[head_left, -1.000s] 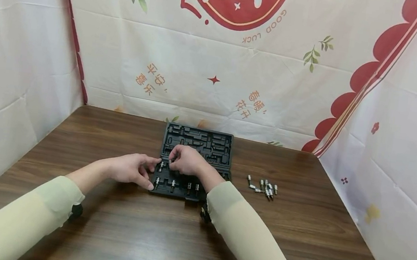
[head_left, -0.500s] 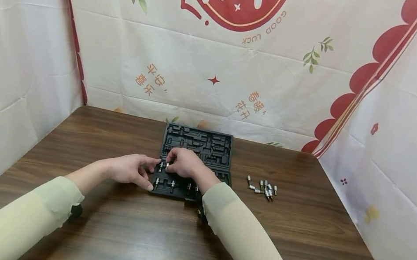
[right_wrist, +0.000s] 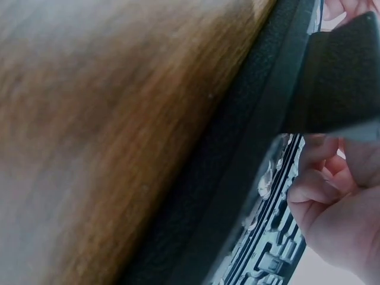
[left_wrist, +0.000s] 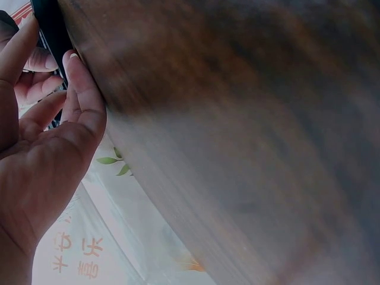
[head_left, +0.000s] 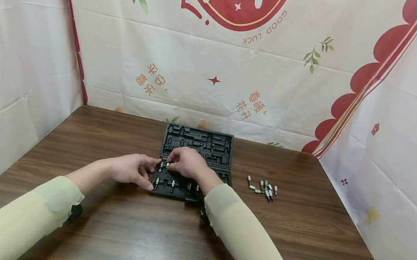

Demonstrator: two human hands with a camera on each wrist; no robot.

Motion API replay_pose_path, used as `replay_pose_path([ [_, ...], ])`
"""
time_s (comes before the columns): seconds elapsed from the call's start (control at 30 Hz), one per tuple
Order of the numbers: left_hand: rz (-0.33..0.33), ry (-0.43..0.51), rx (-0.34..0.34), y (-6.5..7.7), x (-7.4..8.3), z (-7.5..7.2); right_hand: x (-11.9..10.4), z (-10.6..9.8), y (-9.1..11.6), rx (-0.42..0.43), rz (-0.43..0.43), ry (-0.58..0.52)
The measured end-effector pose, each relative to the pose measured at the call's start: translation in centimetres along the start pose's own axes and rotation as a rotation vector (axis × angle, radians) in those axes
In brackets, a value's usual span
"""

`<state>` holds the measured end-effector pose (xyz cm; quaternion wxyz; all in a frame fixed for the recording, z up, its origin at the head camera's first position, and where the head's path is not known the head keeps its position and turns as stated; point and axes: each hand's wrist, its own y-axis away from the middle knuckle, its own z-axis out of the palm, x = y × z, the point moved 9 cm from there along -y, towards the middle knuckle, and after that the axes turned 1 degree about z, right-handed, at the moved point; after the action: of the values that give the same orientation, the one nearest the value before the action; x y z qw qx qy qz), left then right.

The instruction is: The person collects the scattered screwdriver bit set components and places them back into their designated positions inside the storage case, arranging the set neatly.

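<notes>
An open black socket case (head_left: 179,195) lies on the table, its moulded lid (head_left: 219,142) laid back. My right hand (head_left: 190,163) is over the left part of the tray and pinches a small silver socket (head_left: 167,165) between thumb and fingers. Just left of it, another socket (head_left: 161,167) stands in its slot. Along the near row sit several bit sockets, among them one bit socket (head_left: 173,184) near the middle. My left hand (head_left: 132,169) touches the case's left edge with fingertips and thumb, fingers loosely spread. In the right wrist view, the case wall partly hides the right hand (right_wrist: 338,202).
On the brown wooden table (head_left: 130,230), a loose pile of several silver sockets (head_left: 269,191) lies to the right of the case. A printed white cloth (head_left: 210,59) hangs behind the table and along both sides.
My right hand has shifted slightly left and lowered with the socket, which now shows beside the neighbouring one in the far row. The left hand has stayed at the case's edge.
</notes>
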<state>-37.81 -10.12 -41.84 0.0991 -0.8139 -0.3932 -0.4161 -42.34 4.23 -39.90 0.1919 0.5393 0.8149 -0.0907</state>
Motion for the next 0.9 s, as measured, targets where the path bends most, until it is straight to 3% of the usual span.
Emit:
replay_pose_path([
  [0.4, 0.001, -0.006, -0.001, 0.11, 0.13, -0.04, -0.69, -0.12, 0.08, 0.024, -0.018, 0.184],
  [0.9, -0.008, 0.004, 0.006, 0.16, 0.14, 0.02, -0.6, -0.24, 0.21, 0.004, 0.028, 0.173],
])
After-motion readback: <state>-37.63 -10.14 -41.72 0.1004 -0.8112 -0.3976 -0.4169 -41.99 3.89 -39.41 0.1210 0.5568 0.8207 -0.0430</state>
